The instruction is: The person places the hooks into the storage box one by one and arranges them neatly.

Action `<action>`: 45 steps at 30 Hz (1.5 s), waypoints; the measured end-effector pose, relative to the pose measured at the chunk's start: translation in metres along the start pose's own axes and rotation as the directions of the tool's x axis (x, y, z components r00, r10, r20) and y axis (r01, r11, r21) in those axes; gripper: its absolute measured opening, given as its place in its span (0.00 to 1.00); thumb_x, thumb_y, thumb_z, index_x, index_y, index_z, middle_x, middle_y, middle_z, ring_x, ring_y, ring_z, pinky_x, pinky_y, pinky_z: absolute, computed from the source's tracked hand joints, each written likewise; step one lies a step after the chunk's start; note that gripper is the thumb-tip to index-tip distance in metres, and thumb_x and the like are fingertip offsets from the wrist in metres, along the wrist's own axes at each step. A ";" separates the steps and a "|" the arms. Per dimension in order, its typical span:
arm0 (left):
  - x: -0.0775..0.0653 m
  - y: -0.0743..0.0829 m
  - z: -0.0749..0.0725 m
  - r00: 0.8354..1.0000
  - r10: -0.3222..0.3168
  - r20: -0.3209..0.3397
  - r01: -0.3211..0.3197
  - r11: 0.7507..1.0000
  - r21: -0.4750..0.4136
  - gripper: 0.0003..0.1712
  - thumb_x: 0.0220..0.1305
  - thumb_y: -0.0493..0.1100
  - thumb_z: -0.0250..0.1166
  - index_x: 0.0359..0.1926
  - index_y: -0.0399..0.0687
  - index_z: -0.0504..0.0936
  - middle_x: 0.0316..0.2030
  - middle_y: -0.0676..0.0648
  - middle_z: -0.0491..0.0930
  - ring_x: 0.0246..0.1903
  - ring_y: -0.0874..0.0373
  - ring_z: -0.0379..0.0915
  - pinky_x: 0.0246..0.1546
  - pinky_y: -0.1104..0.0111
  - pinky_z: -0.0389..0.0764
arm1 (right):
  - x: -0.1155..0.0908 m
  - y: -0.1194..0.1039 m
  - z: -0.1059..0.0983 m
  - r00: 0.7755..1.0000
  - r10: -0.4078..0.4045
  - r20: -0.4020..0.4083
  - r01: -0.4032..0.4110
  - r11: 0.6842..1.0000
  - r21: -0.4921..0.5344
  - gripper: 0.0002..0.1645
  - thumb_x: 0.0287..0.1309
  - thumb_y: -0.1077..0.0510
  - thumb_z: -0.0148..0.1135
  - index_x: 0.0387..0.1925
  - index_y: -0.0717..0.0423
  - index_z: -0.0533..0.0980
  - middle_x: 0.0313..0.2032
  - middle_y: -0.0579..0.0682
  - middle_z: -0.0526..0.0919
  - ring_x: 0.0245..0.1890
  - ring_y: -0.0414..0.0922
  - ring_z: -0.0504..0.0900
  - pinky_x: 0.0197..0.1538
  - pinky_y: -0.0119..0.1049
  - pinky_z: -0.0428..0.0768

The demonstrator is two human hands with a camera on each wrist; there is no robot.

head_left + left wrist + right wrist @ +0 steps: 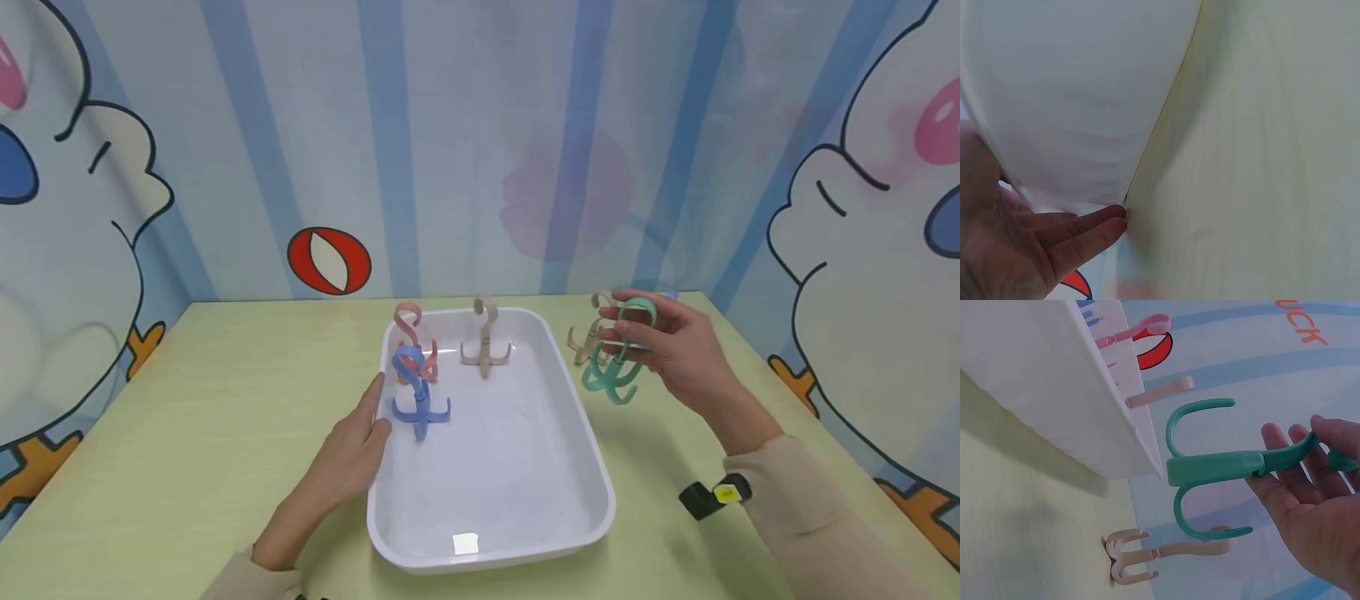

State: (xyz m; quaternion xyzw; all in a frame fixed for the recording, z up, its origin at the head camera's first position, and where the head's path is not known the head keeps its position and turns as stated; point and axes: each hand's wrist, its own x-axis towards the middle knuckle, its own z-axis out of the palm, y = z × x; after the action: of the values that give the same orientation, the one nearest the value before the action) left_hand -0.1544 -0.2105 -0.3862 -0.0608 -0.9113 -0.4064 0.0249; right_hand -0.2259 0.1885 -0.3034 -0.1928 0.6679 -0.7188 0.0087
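Gripping the white tray (517, 475) by its rim at nine o'clock, the left hand (341, 458) could, if it lifted, tip the tray and slide the blue hook (422, 404) lying towards ten. The right hand (678, 346), out at two o'clock above the bench (187, 400), pinches the green hook (1222, 467) by its curl, prongs down; a slack pinch might drop it, and those prongs might snag the outer beige hook (1138, 556) close behind. Lowered carelessly, it could also tangle with the pink hook (412, 335) at eleven or the inner beige hook (485, 350) at twelve.

The blue one covers some pink prongs; the right hand masks part of the outer beige one, and a bluish scrap (671, 294) beyond is unidentifiable.
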 end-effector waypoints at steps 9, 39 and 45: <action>-0.001 0.001 0.000 1.000 -0.007 0.000 0.007 1.000 -0.003 0.39 0.79 0.41 0.43 0.85 0.40 0.45 0.80 0.32 0.59 0.63 0.39 0.76 0.62 0.45 0.80 | 0.009 -0.001 0.018 0.999 0.012 0.049 -0.013 1.000 0.014 0.23 0.72 0.66 0.62 0.66 0.55 0.77 0.50 0.47 0.90 0.48 0.45 0.92 0.56 0.47 0.88; -0.001 0.002 0.001 1.000 -0.016 -0.003 0.016 1.000 -0.003 0.39 0.79 0.41 0.44 0.85 0.39 0.46 0.79 0.31 0.61 0.57 0.40 0.81 0.51 0.51 0.87 | 0.043 0.010 0.085 0.987 0.136 0.089 -0.132 0.990 -0.044 0.26 0.72 0.68 0.60 0.69 0.62 0.75 0.54 0.52 0.88 0.49 0.43 0.91 0.59 0.48 0.87; -0.001 0.003 0.000 1.000 -0.007 -0.006 0.007 1.000 -0.003 0.39 0.79 0.41 0.44 0.85 0.39 0.46 0.78 0.30 0.61 0.58 0.39 0.81 0.52 0.50 0.87 | 0.047 0.013 0.098 0.987 0.140 0.077 -0.136 0.989 -0.054 0.27 0.71 0.68 0.62 0.69 0.64 0.74 0.61 0.62 0.85 0.50 0.45 0.91 0.58 0.47 0.87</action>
State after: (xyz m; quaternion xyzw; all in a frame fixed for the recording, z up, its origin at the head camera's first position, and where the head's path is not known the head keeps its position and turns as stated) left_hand -0.1526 -0.2091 -0.3843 -0.0563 -0.9110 -0.4078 0.0262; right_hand -0.2442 0.0805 -0.3004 -0.1749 0.6961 -0.6916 0.0807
